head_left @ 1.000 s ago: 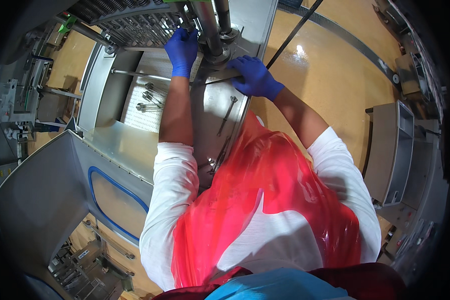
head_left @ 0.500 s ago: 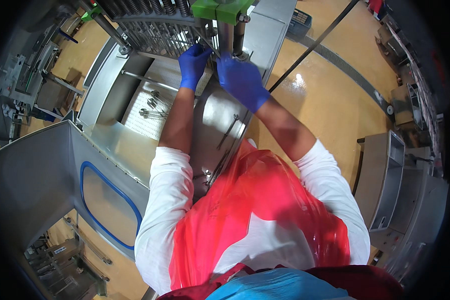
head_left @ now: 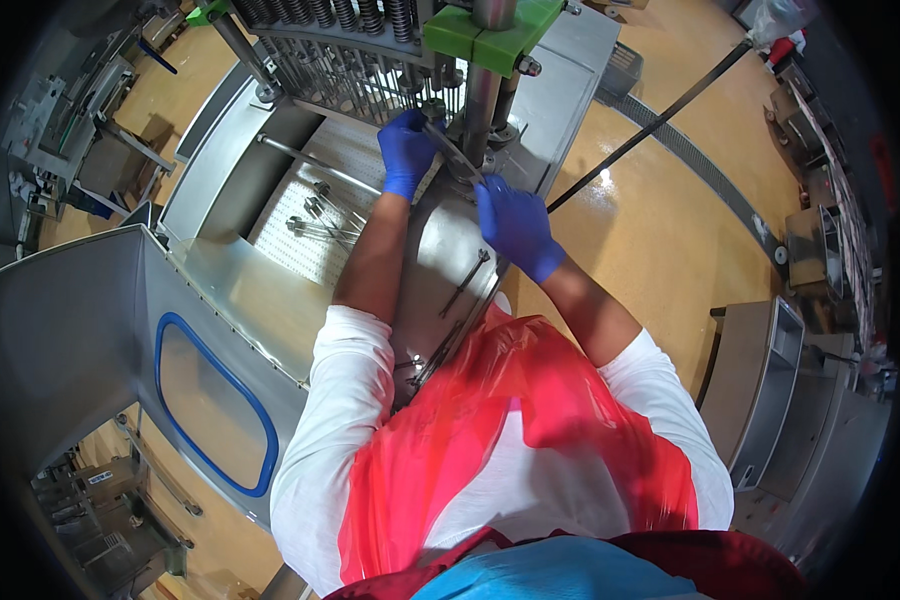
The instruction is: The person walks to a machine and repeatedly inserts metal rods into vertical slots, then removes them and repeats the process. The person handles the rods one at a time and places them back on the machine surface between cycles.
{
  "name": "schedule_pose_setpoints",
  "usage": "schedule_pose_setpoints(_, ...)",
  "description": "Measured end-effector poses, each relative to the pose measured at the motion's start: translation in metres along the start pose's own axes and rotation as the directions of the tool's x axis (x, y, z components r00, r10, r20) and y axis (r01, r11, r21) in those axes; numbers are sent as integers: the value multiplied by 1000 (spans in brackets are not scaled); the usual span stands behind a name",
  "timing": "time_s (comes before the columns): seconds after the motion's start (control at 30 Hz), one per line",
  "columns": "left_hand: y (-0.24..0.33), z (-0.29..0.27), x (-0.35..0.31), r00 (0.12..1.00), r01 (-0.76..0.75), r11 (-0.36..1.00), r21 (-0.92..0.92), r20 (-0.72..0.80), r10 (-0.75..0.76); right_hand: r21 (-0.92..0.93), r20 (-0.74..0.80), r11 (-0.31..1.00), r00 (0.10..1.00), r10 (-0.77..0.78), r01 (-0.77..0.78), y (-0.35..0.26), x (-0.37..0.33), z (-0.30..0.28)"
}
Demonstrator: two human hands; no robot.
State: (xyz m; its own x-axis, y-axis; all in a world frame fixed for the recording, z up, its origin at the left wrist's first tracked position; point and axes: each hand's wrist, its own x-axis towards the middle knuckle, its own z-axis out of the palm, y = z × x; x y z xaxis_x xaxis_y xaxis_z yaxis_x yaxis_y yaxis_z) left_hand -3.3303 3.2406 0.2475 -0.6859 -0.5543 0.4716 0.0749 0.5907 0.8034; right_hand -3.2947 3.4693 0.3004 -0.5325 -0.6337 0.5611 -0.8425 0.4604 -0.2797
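My right hand (head_left: 518, 225), in a blue glove, grips one end of a long flat metal tool that looks like a wrench (head_left: 454, 152). Its far end reaches up beside my left hand (head_left: 407, 155), under a row of spring-loaded metal needles (head_left: 365, 85). My gloved left hand is closed at the lower part of this needle head; what its fingers hold is hidden. Several loose metal needles (head_left: 320, 220) lie on the white perforated bed (head_left: 285, 215) below. A slim metal tool (head_left: 464, 284) rests on the steel surface (head_left: 440, 235) in front of me.
Green clamps (head_left: 495, 40) sit on the thick steel post (head_left: 480, 115) right of my hands. A metal bar (head_left: 315, 163) crosses above the bed. At left stands an open steel panel with a blue-edged window (head_left: 267, 440). A dark pole (head_left: 655, 120) slants over the tan floor.
My right hand has drawn back toward me and away from the post, bringing the wrench into clear view. In the picture, the machine and both hands sit further right and lower.
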Motion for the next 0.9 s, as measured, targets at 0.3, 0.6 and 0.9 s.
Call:
schedule_pose_setpoints(0.3, 52, -18, 13, 984, 165, 984, -66, -53, -169, 257, 47, 952, 986, 163, -169, 51, -59, 41)
schedule_pose_setpoints(0.6, 28, 4, 8, 964, 94, 994, -46, -244, -103, 294, 84, 935, 980, 181, -197, 52, -59, 41)
schedule_pose_setpoints(0.9, 44, -11, 10, 980, 116, 985, -128, -145, -134, 277, 23, 953, 993, 119, -121, 52, -57, 40)
